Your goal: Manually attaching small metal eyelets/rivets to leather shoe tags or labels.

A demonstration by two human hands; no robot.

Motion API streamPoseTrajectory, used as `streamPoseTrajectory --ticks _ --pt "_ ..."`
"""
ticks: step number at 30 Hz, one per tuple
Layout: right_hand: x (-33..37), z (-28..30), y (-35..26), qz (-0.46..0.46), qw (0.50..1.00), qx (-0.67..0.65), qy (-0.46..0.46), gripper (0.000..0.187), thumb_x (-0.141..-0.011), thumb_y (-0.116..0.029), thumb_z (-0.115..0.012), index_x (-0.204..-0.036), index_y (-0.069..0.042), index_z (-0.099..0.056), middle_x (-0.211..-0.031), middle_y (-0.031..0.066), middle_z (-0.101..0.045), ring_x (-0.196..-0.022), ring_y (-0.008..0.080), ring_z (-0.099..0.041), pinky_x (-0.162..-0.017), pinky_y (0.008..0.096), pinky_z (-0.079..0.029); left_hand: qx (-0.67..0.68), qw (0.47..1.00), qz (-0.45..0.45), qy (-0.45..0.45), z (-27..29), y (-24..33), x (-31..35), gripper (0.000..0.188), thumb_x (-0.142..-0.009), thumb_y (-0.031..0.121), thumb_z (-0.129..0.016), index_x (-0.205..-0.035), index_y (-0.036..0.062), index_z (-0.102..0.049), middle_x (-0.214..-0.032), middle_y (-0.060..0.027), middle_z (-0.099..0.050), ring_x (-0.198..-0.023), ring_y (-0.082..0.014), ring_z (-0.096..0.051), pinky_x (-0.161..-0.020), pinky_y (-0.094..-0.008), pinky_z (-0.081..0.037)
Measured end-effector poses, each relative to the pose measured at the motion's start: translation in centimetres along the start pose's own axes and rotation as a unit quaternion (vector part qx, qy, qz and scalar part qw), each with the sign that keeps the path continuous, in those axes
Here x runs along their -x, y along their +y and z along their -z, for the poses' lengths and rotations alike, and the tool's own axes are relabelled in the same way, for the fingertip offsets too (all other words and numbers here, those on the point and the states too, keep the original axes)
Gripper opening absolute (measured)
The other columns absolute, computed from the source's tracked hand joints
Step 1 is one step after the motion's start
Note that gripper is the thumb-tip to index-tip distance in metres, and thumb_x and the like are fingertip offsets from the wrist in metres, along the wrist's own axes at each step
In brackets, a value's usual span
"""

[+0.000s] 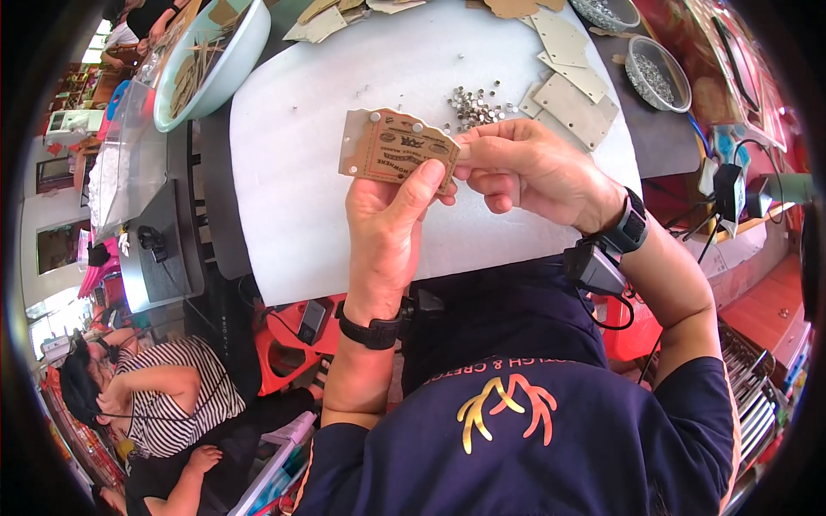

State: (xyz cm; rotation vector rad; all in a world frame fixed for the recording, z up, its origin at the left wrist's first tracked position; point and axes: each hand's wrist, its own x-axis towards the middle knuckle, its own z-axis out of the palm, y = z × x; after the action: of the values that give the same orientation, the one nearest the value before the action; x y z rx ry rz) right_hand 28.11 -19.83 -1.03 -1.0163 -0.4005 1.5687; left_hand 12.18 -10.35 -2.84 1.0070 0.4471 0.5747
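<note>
My left hand [387, 219] holds up a thin printed board [376, 142], thumb pressed on its front face and fingers behind. The board is orange-brown with dark print, has a wavy upper edge, and carries a few shiny round metal bits near its edges. At its right end, the thumb and forefinger of my right hand [538, 168] are pinched together; anything between them is too small or hidden to name. Just beyond my right hand, a heap of small silver metal pieces [476, 112] lies on a white sheet [292, 189].
Flat grey-beige boards [585, 116] overlap at the right; more boards [318, 24] lie at the far edge. A clear bowl of small metal parts [658, 73] stands far right. A pale blue basin [232, 73] holds brown pieces at left. Someone in a striped shirt [185, 396] sits lower left.
</note>
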Motion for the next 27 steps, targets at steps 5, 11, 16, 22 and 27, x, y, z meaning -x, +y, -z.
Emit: streamPoseTrajectory --ticks 5,11,16,22,27 --pt "-0.1 0.3 0.2 0.006 1.0 0.004 -0.01 0.022 -0.094 -0.022 -0.063 -0.099 0.0 -0.062 -0.081 -0.0027 -0.057 -0.058 0.0017 -0.044 -0.051 0.02 -0.041 -0.039 0.999 -0.036 0.014 -0.1 -0.2 0.0 0.023 -0.092 0.011 -0.063 -0.113 0.0027 -0.059 -0.099 -0.0061 -0.066 -0.086 -0.0149 -0.061 -0.072 -0.0298 -0.047" --pt "-0.2 0.2 0.6 0.032 0.999 -0.006 -0.02 0.021 -0.096 -0.021 -0.061 -0.101 -0.001 -0.062 -0.083 -0.0014 -0.057 -0.06 0.0022 -0.045 -0.051 0.0202 -0.042 -0.044 0.997 -0.057 0.014 0.0 -0.3 -0.2 0.022 -0.092 0.011 -0.062 -0.112 0.0024 -0.06 -0.099 -0.0064 -0.066 -0.087 -0.015 -0.061 -0.074 -0.03 -0.047" --pt "-0.1 0.3 0.7 0.048 0.998 -0.011 -0.038 0.02 -0.097 -0.021 -0.059 -0.101 -0.001 -0.062 -0.085 -0.0011 -0.058 -0.059 0.0017 -0.043 -0.051 0.0193 -0.039 -0.064 0.995 -0.073 0.009 -0.3 -0.2 -0.2 0.021 -0.092 0.01 -0.062 -0.112 0.0021 -0.06 -0.098 -0.006 -0.066 -0.085 -0.0143 -0.06 -0.073 -0.0298 -0.046" --pt "-0.3 0.7 0.6 0.011 0.996 -0.037 -0.082 0.018 -0.097 -0.02 -0.058 -0.098 -0.002 -0.06 -0.078 -0.004 -0.052 -0.057 0.0016 -0.034 -0.049 0.0185 -0.03 -0.062 0.996 -0.069 -0.005 -0.1 0.2 0.1 0.023 -0.092 0.008 -0.062 -0.113 0.0019 -0.059 -0.098 -0.006 -0.066 -0.084 -0.0141 -0.06 -0.072 -0.0302 -0.046" --pt "-0.2 0.5 0.8 0.029 0.998 -0.007 -0.063 0.021 -0.097 -0.022 -0.058 -0.098 -0.002 -0.061 -0.077 -0.0024 -0.053 -0.057 0.0017 -0.037 -0.05 0.0196 -0.034 -0.057 0.996 -0.068 0.003 0.3 -0.3 0.2 0.025 -0.092 0.008 -0.062 -0.116 0.0023 -0.058 -0.099 -0.006 -0.066 -0.084 -0.0142 -0.06 -0.071 -0.0301 -0.047"
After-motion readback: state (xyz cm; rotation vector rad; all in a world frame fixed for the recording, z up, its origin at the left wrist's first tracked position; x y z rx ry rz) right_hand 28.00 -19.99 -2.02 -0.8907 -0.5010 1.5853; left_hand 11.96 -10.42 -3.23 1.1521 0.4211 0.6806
